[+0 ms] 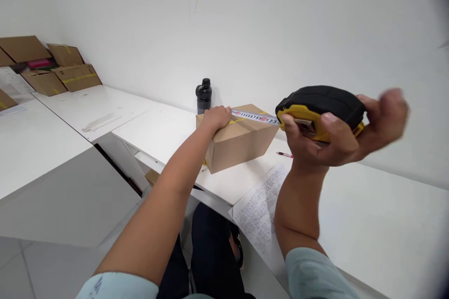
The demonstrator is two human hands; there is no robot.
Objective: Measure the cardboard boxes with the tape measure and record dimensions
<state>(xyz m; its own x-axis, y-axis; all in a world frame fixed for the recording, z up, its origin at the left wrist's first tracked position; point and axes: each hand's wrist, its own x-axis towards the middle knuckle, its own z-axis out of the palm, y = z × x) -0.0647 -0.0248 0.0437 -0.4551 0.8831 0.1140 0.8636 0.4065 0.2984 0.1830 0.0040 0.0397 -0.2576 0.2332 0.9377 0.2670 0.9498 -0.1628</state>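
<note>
My right hand (336,135) grips a black and yellow tape measure (321,103) raised above the table at the right. Out of it runs the white blade (250,116), with black and red numbers, over the top of a brown cardboard box (242,152). At the box's left end, my left hand (218,117) is closed on the blade's far end, which its fingers hide. Yellow tape shows on top of the box, which stands on the white table (161,128).
Behind the box stands a black bottle (204,97). A red pen (284,154) and a sheet of handwritten paper (259,215) lie on the table nearby. Several cardboard boxes (75,77) are stacked at the far left. A white wall (245,32) runs along the back.
</note>
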